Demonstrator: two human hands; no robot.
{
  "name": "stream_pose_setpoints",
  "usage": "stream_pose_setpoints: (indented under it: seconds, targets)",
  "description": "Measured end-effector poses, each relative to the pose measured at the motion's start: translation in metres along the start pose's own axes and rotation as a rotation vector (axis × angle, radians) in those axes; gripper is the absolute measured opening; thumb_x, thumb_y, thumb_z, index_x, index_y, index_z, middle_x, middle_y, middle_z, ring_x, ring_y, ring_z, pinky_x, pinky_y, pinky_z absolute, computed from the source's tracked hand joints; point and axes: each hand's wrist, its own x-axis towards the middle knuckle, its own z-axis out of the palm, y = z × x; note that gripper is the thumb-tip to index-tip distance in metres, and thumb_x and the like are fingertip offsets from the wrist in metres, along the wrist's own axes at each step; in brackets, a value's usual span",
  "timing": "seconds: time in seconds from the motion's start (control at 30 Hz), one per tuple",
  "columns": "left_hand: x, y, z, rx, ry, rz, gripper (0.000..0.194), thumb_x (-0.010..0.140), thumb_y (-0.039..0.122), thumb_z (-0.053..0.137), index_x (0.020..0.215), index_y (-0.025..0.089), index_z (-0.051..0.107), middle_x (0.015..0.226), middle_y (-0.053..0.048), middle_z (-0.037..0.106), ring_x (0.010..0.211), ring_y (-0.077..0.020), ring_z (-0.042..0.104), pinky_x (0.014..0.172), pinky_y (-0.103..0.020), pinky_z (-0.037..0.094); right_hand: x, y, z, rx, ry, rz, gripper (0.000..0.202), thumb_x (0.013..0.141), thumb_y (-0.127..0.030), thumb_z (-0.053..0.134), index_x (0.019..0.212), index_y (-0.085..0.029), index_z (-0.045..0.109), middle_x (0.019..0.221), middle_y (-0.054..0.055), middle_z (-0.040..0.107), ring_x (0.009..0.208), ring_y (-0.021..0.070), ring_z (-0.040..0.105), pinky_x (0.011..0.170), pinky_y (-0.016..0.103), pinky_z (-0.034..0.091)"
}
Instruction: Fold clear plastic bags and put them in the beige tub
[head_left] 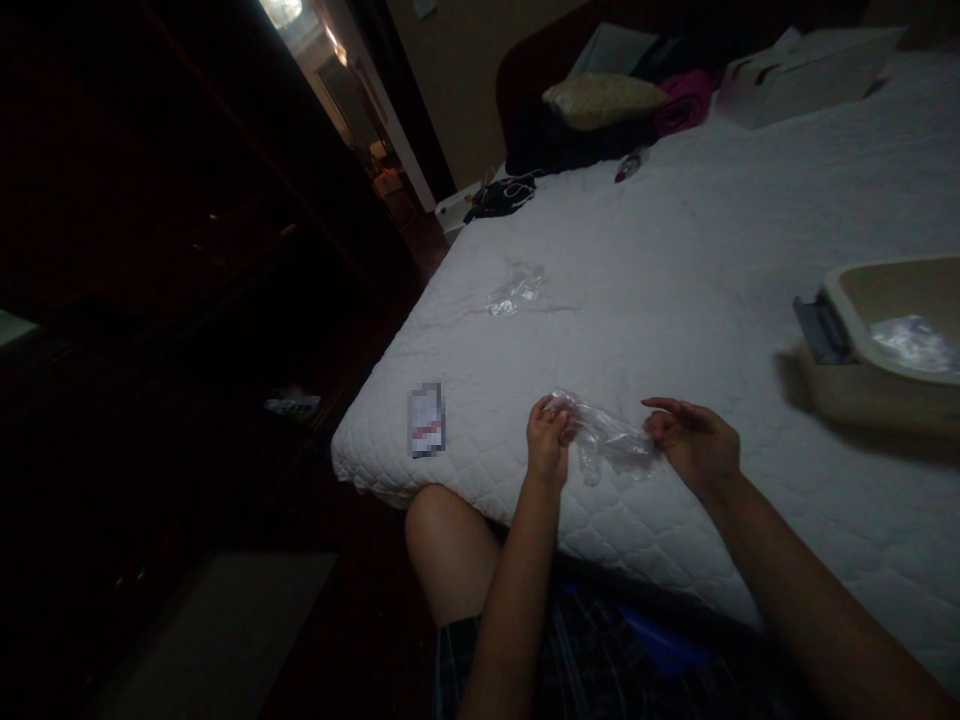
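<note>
A crumpled clear plastic bag [611, 440] is stretched between my two hands, just above the white quilted bed cover [675, 250]. My left hand [550, 435] is closed on its left end, the thumb pressed over the plastic. At the other end, my right hand [694, 440] pinches the plastic between thumb and a finger, with another finger stretched out. Farther back on the bed lies another piece of clear plastic [517, 288]. A small blurred-out phone-like rectangle [427, 420] rests left of my left hand.
A beige bin [847, 390] with a grey latch stands on the right, clear plastic [915, 343] inside it. At the back are a white box [802, 85], a pale cushion [604, 100] and dark cables [502, 195]. The bed's left edge drops to a dark floor.
</note>
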Motion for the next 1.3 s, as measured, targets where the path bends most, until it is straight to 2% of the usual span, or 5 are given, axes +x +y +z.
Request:
stream_pose_setpoints:
  seconds: [0.13, 0.33, 0.67, 1.03, 1.3]
  targets:
    - [0.002, 0.001, -0.002, -0.089, -0.118, -0.007, 0.055, 0.054, 0.007, 0.062, 0.105, 0.021, 0.051, 0.1, -0.004, 0.066, 0.091, -0.0169, 0.063, 0.081, -0.03, 0.047, 0.0, -0.002, 0.0, -0.046, 0.009, -0.009, 0.041, 0.082, -0.053, 0.04, 0.09, -0.023, 0.066, 0.05, 0.003, 0.054, 0.054, 0.0192, 0.058, 0.05, 0.033, 0.045]
    - [0.0, 0.002, -0.002, 0.023, -0.227, -0.004, 0.065, 0.054, 0.007, 0.049, 0.118, 0.019, 0.048, 0.114, -0.008, 0.063, 0.11, -0.0209, 0.057, 0.09, -0.035, 0.044, -0.001, 0.005, 0.013, -0.186, -0.083, -0.032, 0.044, 0.076, -0.05, 0.059, 0.114, -0.027, 0.059, 0.119, 0.009, 0.062, 0.107, 0.025, 0.058, 0.082, 0.039, 0.049]
    - [-0.007, 0.002, 0.003, 0.09, -0.233, -0.012, 0.051, 0.069, 0.03, 0.069, 0.117, 0.024, 0.053, 0.119, -0.007, 0.059, 0.104, -0.0178, 0.058, 0.087, -0.029, 0.045, -0.01, 0.001, 0.019, -0.38, -0.213, 0.051, 0.033, 0.064, -0.049, 0.071, 0.074, -0.018, 0.065, 0.066, 0.001, 0.063, 0.058, 0.0149, 0.056, 0.051, 0.026, 0.044]
    - [-0.007, -0.001, 0.001, 0.19, -0.329, -0.06, 0.051, 0.061, 0.051, 0.074, 0.097, 0.017, 0.063, 0.062, 0.003, 0.052, 0.058, -0.0081, 0.05, 0.061, -0.022, 0.041, -0.008, -0.001, 0.021, -0.192, -0.021, 0.063, 0.036, 0.055, -0.041, 0.078, 0.072, -0.02, 0.055, 0.068, 0.0, 0.063, 0.057, 0.0138, 0.056, 0.052, 0.026, 0.043]
    - [-0.009, 0.004, 0.004, 0.131, -0.376, -0.069, 0.045, 0.062, 0.055, 0.072, 0.081, 0.017, 0.057, 0.095, -0.007, 0.065, 0.074, -0.015, 0.061, 0.074, -0.03, 0.046, -0.007, 0.001, 0.02, -0.228, -0.108, -0.006, 0.043, 0.051, -0.035, 0.079, 0.081, -0.023, 0.051, 0.075, -0.002, 0.059, 0.063, 0.014, 0.058, 0.053, 0.025, 0.045]
